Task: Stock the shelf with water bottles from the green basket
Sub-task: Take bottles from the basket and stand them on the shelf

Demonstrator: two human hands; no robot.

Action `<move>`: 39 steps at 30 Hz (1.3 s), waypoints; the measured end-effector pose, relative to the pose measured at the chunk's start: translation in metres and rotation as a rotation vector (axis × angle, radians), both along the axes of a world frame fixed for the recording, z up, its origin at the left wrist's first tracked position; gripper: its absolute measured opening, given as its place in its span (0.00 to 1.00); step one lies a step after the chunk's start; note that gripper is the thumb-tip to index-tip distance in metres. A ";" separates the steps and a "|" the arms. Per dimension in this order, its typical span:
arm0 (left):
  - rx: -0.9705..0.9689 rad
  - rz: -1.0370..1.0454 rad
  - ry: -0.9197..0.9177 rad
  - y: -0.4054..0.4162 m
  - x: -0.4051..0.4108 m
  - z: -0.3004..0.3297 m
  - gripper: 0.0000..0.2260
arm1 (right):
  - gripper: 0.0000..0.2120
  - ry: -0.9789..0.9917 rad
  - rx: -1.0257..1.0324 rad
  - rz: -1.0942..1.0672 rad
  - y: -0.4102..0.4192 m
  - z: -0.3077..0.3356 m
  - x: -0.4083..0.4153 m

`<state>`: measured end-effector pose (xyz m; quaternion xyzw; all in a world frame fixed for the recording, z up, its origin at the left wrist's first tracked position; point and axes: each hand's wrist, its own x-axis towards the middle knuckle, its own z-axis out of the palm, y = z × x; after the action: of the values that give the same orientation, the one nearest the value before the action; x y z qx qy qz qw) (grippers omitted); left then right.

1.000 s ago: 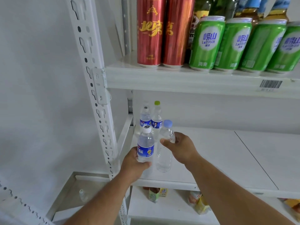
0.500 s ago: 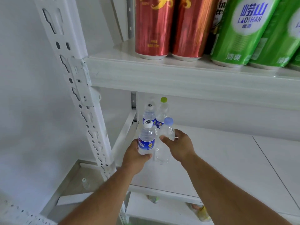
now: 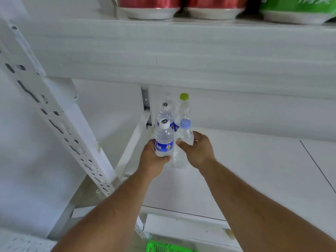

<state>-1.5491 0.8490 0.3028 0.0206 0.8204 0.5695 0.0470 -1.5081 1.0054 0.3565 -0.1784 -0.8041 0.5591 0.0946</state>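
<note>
Two bottles are being set down at once at the left end of the shelf [image 3: 245, 179]. The left hand [image 3: 151, 160] is wrapped around the blue-labelled bottle [image 3: 164, 142], fingers curled across its lower body, thumb side hidden behind it. The right hand [image 3: 198, 151] is closed around the clear bottle with the pale blue cap [image 3: 184, 132], gripped at shoulder height so the base can be lowered first. Both bottles are held upright and just beside each other, almost touching; whether their bases already rest on the shelf cannot be told, since the lower parts are covered by the hands.

Behind them, two more bottles are already stocked against the back corner: a white-capped bottle [image 3: 164, 111] and a green-capped bottle [image 3: 183, 104]. The held pair is judged to be going in as a second row directly in front, tight to the slotted upright [image 3: 60, 124], so that space is filled from the corner outward and the rest of the shelf is left free.

A corner of the green basket [image 3: 163, 248] is visible at the bottom edge, below the shelf; its contents are not shown. Red cans [image 3: 149, 6] and a green can [image 3: 298, 8] are seen on the upper shelf [image 3: 181, 51].

Risk: the back bottles could be knocked over if the front pair is pushed in too far.
</note>
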 end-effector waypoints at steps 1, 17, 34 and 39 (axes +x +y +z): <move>-0.003 -0.002 -0.002 0.000 -0.003 -0.002 0.25 | 0.10 -0.005 0.005 -0.003 0.000 -0.002 -0.003; -0.107 -0.042 0.003 0.002 -0.027 -0.007 0.31 | 0.07 0.075 -0.008 0.018 -0.002 -0.009 -0.013; -0.256 -0.173 -0.055 -0.013 0.035 0.014 0.24 | 0.41 -0.281 0.076 0.007 -0.007 0.007 0.029; -0.453 -0.298 -0.062 -0.024 0.061 0.034 0.37 | 0.38 -0.325 0.216 0.005 -0.020 0.018 0.067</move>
<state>-1.4879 0.8251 0.3373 0.1124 0.9129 0.3588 0.1588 -1.4412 0.9857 0.3750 -0.2531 -0.8646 0.4335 -0.0190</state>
